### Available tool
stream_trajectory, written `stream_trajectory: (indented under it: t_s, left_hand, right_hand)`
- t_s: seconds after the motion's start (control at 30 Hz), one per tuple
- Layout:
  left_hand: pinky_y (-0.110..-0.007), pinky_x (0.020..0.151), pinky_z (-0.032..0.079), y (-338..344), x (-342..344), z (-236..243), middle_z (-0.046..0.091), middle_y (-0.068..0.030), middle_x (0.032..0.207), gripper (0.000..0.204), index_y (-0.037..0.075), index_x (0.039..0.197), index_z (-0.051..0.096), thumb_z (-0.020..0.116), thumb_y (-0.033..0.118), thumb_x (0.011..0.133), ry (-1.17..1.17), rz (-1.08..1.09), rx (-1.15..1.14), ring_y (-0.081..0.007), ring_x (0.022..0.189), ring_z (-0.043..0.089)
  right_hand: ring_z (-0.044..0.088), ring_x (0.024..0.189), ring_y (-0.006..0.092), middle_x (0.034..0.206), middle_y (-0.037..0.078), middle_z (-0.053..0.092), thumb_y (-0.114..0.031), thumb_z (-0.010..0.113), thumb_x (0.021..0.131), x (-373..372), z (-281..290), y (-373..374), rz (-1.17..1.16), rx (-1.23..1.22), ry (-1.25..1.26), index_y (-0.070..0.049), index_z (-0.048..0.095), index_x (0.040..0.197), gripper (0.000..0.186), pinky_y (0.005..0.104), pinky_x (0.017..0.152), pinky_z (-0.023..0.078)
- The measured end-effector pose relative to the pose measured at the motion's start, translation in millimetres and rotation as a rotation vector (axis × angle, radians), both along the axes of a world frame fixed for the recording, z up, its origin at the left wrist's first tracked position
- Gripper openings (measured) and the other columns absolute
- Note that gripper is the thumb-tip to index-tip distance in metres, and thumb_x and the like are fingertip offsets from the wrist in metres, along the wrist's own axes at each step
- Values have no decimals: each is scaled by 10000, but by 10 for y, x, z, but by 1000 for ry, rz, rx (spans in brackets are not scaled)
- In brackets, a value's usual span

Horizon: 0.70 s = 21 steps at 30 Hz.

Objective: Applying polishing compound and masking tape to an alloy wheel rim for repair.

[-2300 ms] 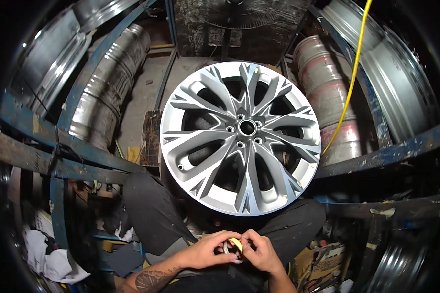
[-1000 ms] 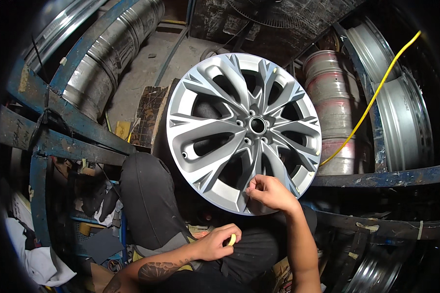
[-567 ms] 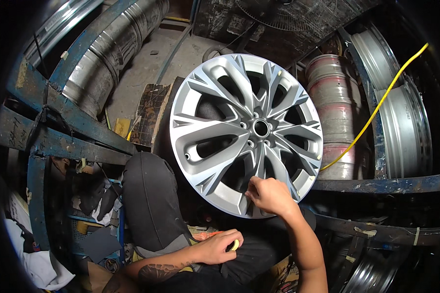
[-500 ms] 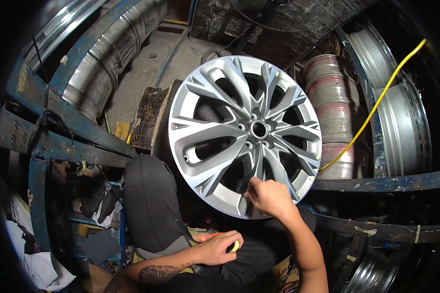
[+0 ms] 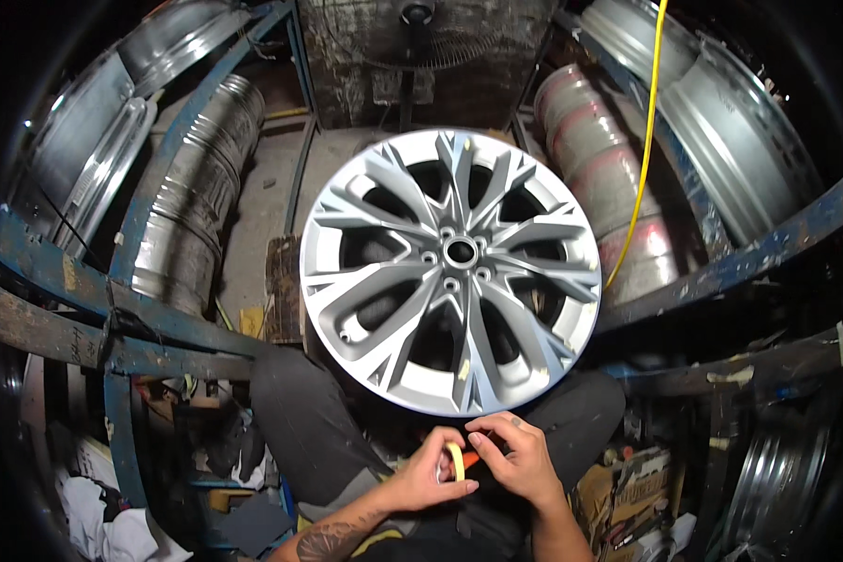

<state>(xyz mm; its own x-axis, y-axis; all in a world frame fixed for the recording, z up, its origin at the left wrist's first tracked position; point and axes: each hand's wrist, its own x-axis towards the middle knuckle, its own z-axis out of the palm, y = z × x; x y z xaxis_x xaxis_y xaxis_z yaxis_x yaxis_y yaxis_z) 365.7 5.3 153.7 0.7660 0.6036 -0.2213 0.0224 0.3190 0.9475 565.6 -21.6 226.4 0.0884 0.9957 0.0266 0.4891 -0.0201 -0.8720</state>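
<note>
My left hand (image 5: 440, 473) holds a narrow roll of yellow tape (image 5: 457, 462) on edge, thumb below it. Beside it, my right hand (image 5: 515, 459) is curled, thumb and index fingertips close together; anything between them is too small to make out. An orange item (image 5: 469, 459) shows behind the hands, partly hidden. Above both hands a large silver and grey multi-spoke alloy wheel (image 5: 385, 363) lies face up. A small pale yellow tape piece (image 5: 464, 369) sits on its bottom spoke, another (image 5: 466, 144) near the top of the rim.
Blue steel rack rails (image 5: 197, 323) surround me, holding rims (image 5: 731, 150). Metal barrels or stacked rims (image 5: 192, 206) lie either side. A yellow hose (image 5: 644, 178) hangs at right. A fan (image 5: 417, 37) stands at back; cloths (image 5: 80, 510) and cardboard (image 5: 628, 487) are low beside my legs.
My right hand has left the wheel and moved down beside my left hand and the tape roll. A tape piece now shows on the bottom spoke. The view has swung round to face straight ahead.
</note>
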Motion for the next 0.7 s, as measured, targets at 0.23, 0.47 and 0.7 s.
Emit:
stream_trajectory:
  t_s: [0.23,0.47,0.7]
  left_hand:
    - [-264,741,464,160,-20,473,416,-83,1170,734,61,1336,485,928,154,757,106,9,257,-111,895,488]
    - [-299,764,525,36,63,624,458,-148,1166,716,66,1340,531,925,99,744,205,123,589,-217,974,555]
    - [-406,848,483,-69,24,523,484,-173,1142,731,30,1239,514,961,143,672,279,212,824,-323,1029,520]
  right_hand:
    - [734,846,159,1007,127,757,10,767,885,-60,160,-432,-16,-66,305,33,727,1123,242,270,738,568]
    - [702,632,223,778,52,702,-224,845,864,-153,185,-435,7,199,-132,-75,711,975,230,320,563,532]
    - [674,593,220,741,60,676,-156,844,859,-258,-39,-529,-46,302,-35,-44,703,899,184,323,538,518]
